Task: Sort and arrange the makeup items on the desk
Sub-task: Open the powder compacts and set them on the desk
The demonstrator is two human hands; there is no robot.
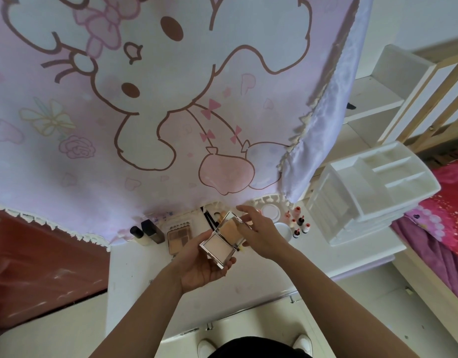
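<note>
compact [217, 244] is open and held above the bench [135, 267], left grip [204, 264] wrapped round its base, right grip [264, 233] at the mirrored lid, can't tell if pinching; risk: any tilt spills powder or swings the lid; organizer [333, 210] at right, nothing visible in its top compartments.

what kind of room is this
Probably a bedroom, at a white desk used as a vanity: a bed with pink bedding on the right, makeup like the open powder compact and eyeshadow palette, and a white organizer.
</note>
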